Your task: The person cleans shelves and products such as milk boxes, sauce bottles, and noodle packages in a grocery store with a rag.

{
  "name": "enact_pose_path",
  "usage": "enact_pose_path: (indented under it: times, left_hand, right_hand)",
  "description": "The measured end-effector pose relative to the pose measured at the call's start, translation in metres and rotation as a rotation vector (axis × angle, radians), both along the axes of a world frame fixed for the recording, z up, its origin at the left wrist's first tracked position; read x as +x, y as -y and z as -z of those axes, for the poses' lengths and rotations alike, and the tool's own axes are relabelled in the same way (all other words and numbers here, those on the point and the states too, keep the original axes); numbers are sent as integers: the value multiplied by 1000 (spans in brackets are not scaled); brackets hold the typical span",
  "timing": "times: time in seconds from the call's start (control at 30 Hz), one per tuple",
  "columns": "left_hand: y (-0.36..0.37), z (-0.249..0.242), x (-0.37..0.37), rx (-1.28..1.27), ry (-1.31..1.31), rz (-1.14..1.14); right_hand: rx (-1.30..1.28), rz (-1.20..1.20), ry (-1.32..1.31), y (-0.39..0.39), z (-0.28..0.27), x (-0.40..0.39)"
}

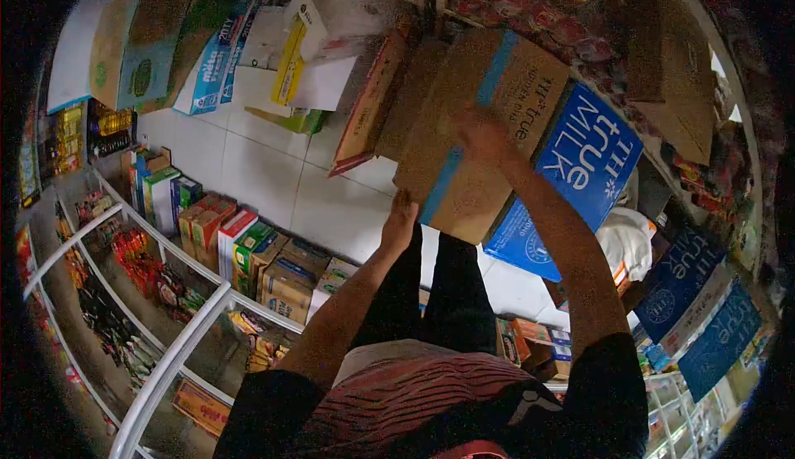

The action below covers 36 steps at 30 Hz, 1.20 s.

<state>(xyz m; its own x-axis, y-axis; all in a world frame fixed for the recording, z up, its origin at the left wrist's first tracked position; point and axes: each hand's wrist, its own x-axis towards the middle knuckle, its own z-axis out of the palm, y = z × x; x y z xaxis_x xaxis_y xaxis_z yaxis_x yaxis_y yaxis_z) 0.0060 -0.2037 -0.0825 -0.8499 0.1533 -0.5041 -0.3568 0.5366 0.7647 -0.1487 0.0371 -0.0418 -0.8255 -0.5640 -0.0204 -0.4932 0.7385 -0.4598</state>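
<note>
A brown cardboard carton (469, 198) printed "TH true" stands in front of me, a strip of blue tape running across it. My left hand (403, 220) is closed on the carton's lower left edge; part of its fingers is hidden behind the cardboard. Over the carton's upper face, at the gap in the blue tape, is my right hand (487, 136), its fingers smeared by motion. Whether that hand grips anything is not visible. Directly right of the carton is a blue "TH true MILK" carton (571, 181).
More cartons, among them a red-edged box (370, 103), stand upright beyond on the white tiled floor (265, 173). To the left are metal-framed shelves (178, 347) with packets and a row of boxes (273, 268). A white bag (627, 239) lies at right, near open cartons (675, 78).
</note>
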Motion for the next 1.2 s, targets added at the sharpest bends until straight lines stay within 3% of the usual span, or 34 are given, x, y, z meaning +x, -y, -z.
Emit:
enact_pose_path:
  times: [0.1,0.2,0.33,0.43,0.53,0.57,0.6,0.67,0.77,0.8,0.83,0.93,1.03,1.07,1.13,1.17,1.2]
  left_hand:
    - [-23,-68,-3,-41,342,54]
    - [-38,-54,18,-2,156,30]
    - [-45,-61,15,-140,368,31]
    - [-38,-49,24,-227,63,239]
    - [-35,-43,28,-239,0,180]
    - [-35,-61,3,-181,445,103]
    - [-31,-69,-5,-187,450,89]
    - [-27,-75,-14,-103,151,-64]
    - [-27,-75,-15,-145,165,-43]
    - [-26,-79,-17,-182,96,-21]
    - [-24,-81,-22,-176,100,-18]
    - [-15,-77,-40,-202,261,173]
    - [-14,-74,-48,-303,71,365]
    - [-12,-75,-52,-295,64,366]
    - [-11,-74,-58,-254,125,456]
    - [-13,-81,-64,-296,282,502]
    - [-13,-83,-63,-295,281,500]
  right_hand:
    - [159,10,-29,5,58,-48]
    - [313,11,-42,45,98,-38]
    - [480,-23,-62,90,139,12]
    - [455,-134,168,119,158,76]
    - [410,-219,408,154,164,122]
    - [378,-790,277,144,115,77]
    - [370,-803,275,153,106,75]
    - [482,-411,287,106,135,-11]
    - [642,204,292,-10,180,-163]
    - [689,417,288,-10,175,-162]
    - [697,418,292,-13,169,-160]
    - [278,181,224,-28,149,-141]
    - [-133,-68,136,-45,119,-117]
    - [-123,-66,130,-50,111,-120]
    - [219,-255,217,60,41,24]
    - [387,-353,262,57,37,22]
    - [411,-363,-36,81,-19,36]
